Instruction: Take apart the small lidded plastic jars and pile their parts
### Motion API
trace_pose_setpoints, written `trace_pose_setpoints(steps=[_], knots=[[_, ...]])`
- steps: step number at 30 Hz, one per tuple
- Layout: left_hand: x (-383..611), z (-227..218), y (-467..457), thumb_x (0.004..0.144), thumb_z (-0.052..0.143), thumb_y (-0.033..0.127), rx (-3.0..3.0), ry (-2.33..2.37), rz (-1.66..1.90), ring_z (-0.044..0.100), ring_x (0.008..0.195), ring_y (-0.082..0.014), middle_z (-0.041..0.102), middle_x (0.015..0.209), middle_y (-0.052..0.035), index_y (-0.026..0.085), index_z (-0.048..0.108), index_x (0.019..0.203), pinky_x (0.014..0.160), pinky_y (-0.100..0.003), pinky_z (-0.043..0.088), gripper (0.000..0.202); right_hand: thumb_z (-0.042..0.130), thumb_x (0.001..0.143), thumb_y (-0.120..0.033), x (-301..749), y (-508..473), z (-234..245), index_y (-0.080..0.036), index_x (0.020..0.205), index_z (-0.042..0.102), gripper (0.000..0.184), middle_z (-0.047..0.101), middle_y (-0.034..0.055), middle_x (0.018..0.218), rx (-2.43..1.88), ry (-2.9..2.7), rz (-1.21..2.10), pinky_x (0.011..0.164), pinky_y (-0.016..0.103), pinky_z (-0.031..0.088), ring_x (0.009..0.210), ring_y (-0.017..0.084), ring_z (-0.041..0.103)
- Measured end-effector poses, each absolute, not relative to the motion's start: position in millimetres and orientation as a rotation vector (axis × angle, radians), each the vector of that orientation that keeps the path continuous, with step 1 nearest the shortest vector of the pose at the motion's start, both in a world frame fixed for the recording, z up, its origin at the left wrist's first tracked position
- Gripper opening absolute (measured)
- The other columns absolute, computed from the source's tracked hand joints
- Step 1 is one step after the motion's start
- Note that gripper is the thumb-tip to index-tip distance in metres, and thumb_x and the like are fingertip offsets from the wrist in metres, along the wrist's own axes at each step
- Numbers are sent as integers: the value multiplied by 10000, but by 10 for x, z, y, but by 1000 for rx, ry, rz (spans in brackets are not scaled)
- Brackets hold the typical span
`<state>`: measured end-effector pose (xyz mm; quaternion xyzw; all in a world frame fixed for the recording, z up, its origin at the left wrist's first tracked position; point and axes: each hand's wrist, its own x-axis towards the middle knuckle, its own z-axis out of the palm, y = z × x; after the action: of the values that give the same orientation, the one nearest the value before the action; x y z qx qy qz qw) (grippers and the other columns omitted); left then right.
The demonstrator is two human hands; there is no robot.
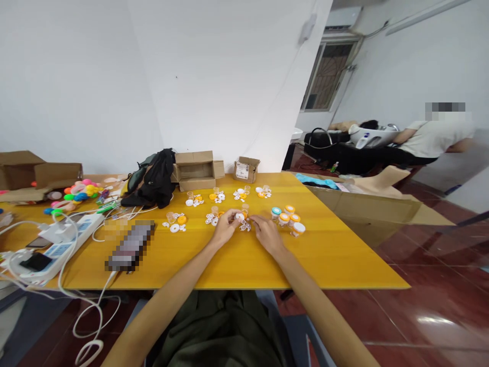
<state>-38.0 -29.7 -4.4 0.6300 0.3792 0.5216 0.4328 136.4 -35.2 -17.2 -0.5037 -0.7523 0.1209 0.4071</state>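
My left hand [225,228] is closed, its thumb and fingertips pinching a small white plastic disc [239,216] above the table. Just to its right, my right hand [266,233] has its fingers drawn together, and whatever they hold is too small to name. Between and below both hands lie small white perforated pieces [245,227], with a clear cup [245,208] behind them. Left of my left hand is a group of white pieces [209,219] with another clear cup. Beyond my right hand stand several clear jars with orange, teal and white lids, including a white-lidded jar [298,229].
More sets of white discs, yellow rings and clear cups, such as a white ring [174,228], lie across the yellow table [344,265]. A phone [132,245], power strip [61,250], black bag [153,178] and cardboard box [196,171] surround them. A person [435,140] sits at far right.
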Motion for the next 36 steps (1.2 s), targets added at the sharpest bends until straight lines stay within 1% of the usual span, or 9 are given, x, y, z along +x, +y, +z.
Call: trace_pose_setpoints(steps=[4, 9, 14, 18, 20, 24, 30, 33, 36], knots=[[-383, -40, -295, 799, 693, 302, 1586, 939, 1278, 678, 971, -204, 737, 1008, -69, 184, 667, 973, 913, -342, 509, 212, 482, 819, -117, 1349, -394, -136, -270, 974, 739, 337, 752, 68, 1007, -1255, -1823, 341, 864, 374, 517, 916, 253, 685], [-366, -47, -294, 778, 674, 201, 1597, 931, 1239, 681, 927, -192, 740, 1003, -65, 182, 676, 969, 880, -326, 521, 192, 564, 834, -325, 1292, -465, -13, -255, 852, 720, 172, 760, 49, 898, -1112, -1629, 648, 812, 360, 531, 835, 239, 694], [-346, -38, -322, 771, 651, 160, 1621, 905, 1172, 689, 907, -197, 743, 968, -64, 170, 680, 985, 868, -334, 529, 216, 687, 732, -460, 1244, -443, 20, -224, 774, 674, 240, 728, 30, 746, -1032, -1466, 926, 683, 328, 529, 680, 205, 663], [-336, -33, -343, 763, 674, 154, 1610, 871, 1147, 688, 973, -208, 737, 1024, -73, 174, 679, 1007, 909, -348, 523, 245, 811, 590, -449, 1258, -372, -7, -219, 729, 633, 322, 692, 18, 720, -1007, -1357, 1035, 667, 318, 530, 660, 184, 640], [-333, -38, -344, 761, 686, 153, 1607, 859, 1137, 685, 994, -210, 735, 1045, -75, 179, 677, 1024, 926, -357, 519, 264, 828, 567, -440, 1274, -352, -11, -219, 728, 629, 339, 690, 20, 727, -991, -1336, 1066, 681, 323, 537, 681, 187, 645], [-335, -63, -322, 758, 676, 116, 1602, 845, 1154, 681, 1026, -212, 732, 1079, -78, 189, 668, 1044, 945, -369, 517, 296, 796, 605, -455, 1318, -354, 6, -221, 742, 642, 313, 708, 32, 747, -997, -1332, 1017, 724, 338, 544, 737, 207, 665], [-349, -89, -278, 823, 608, 146, 1604, 849, 1239, 709, 960, -204, 750, 1009, -73, 189, 658, 953, 909, -361, 540, 145, 669, 711, -470, 1416, -364, 22, -211, 750, 672, 262, 735, 61, 773, -1056, -1406, 807, 727, 370, 540, 743, 238, 674], [-355, -64, -290, 837, 586, 151, 1593, 873, 1267, 721, 906, -197, 758, 973, -63, 195, 648, 961, 880, -356, 551, 145, 597, 764, -390, 1435, -389, 33, -212, 747, 693, 203, 742, 67, 789, -1096, -1541, 695, 711, 365, 527, 743, 240, 672], [-365, -16, -318, 826, 573, 122, 1631, 918, 1296, 719, 933, -199, 764, 953, -53, 202, 658, 966, 884, -349, 543, 182, 556, 793, -283, 1422, -435, 40, -225, 757, 716, 174, 743, 57, 798, -1146, -1738, 555, 716, 350, 511, 743, 231, 665]])
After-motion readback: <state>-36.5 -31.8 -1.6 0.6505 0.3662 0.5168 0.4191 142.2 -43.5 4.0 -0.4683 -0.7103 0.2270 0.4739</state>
